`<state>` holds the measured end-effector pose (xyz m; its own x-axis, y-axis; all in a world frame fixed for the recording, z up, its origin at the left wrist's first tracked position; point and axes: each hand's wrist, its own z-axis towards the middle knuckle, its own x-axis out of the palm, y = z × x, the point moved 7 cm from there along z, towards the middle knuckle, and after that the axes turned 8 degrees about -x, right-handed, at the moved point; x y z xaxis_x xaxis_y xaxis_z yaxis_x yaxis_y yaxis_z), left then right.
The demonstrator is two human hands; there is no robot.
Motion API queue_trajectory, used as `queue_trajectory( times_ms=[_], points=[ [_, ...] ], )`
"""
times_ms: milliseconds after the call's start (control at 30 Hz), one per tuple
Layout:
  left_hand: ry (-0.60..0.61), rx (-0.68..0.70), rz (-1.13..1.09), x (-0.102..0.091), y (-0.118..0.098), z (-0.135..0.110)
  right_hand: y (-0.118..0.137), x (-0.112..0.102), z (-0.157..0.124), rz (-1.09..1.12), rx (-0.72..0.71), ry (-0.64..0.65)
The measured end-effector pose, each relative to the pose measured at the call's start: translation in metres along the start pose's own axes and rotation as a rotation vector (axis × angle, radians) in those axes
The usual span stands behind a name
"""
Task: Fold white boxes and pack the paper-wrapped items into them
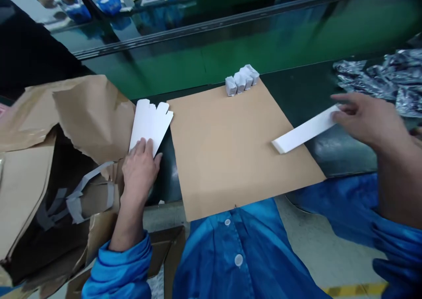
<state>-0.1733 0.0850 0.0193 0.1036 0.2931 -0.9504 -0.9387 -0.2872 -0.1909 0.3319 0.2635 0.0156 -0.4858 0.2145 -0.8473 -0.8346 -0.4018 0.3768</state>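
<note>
My left hand (pixel 140 169) lies with its fingertips on the lower end of several fanned-out flat white cartons (pixel 150 121). Its thumb is apart at their right side. Out to the right, my right hand (pixel 369 116) pinches the far end of a long, narrow white box (pixel 305 129), index finger stretched out above. The box's other end, with a folded edge, is over the right part of a brown cardboard sheet (pixel 231 149). Several small white wrapped blocks (pixel 242 80) stand in a row at the sheet's far edge.
A large open brown carton (pixel 26 176) with grey strips of tape stands at left. Crumpled silver foil bags (pixel 385 79) lie at the right on the dark bench (pixel 343 154). A green panel (pixel 214 57) runs behind; beyond it, people in blue work.
</note>
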Motion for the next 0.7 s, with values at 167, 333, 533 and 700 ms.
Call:
queue_trajectory(
  times_ms=[167, 333, 533, 700],
  points=[
    [-0.139, -0.084, 0.034, -0.003, 0.015, -0.004, 0.086, 0.014, -0.019, 0.18, -0.001, -0.055],
    [-0.334, 0.295, -0.115, -0.013, -0.097, -0.058, 0.25, 0.105, -0.051, 1.066, 0.009, 0.357],
    [-0.168, 0.081, -0.727, -0.054, -0.101, -0.065, 0.241, 0.084, -0.028, 1.073, -0.184, 0.605],
    [0.387, -0.19, -0.866, -0.017, -0.073, -0.033, 0.236, 0.052, -0.045, 0.524, -0.548, 0.758]
  ],
)
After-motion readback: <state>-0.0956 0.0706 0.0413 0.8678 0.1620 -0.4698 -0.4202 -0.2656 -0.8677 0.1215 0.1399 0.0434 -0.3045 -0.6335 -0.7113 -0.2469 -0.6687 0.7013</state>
